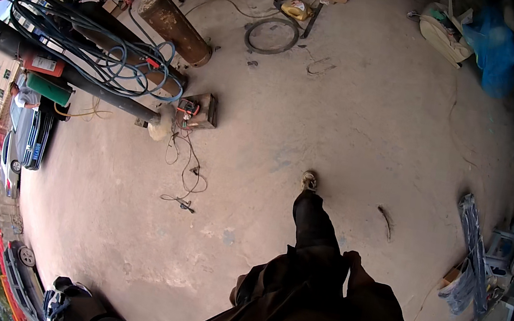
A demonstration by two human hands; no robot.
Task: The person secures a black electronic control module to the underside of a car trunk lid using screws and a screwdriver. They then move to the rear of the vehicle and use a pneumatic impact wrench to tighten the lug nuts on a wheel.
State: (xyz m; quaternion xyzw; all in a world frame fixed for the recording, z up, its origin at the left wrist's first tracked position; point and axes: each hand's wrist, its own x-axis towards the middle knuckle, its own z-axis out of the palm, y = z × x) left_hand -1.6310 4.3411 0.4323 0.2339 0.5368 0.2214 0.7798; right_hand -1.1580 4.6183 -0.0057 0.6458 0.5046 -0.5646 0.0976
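Observation:
I am standing or walking on a concrete floor [262, 128], one leg in dark trousers and a shoe [310, 181] forward below me. My right hand [356, 272] shows dimly beside my thigh at the end of a dark sleeve. Its fingers are too shadowed to make out, and no held thing shows. My left hand cannot be picked out from the dark clothing [275, 303]. Nearest on the floor to the right lies a thin dark curved strip [385, 222].
Left stand a post with a coiled hose [118, 67], a rusty gas cylinder [174, 27] and a boxy device [198, 110] with trailing cables [192, 171]. A rubber ring [271, 36] and yellow jug [297, 10] lie ahead. Plastic-wrapped parts [474, 253] line the right. Cars [39, 135] and a person [26, 97] are far left.

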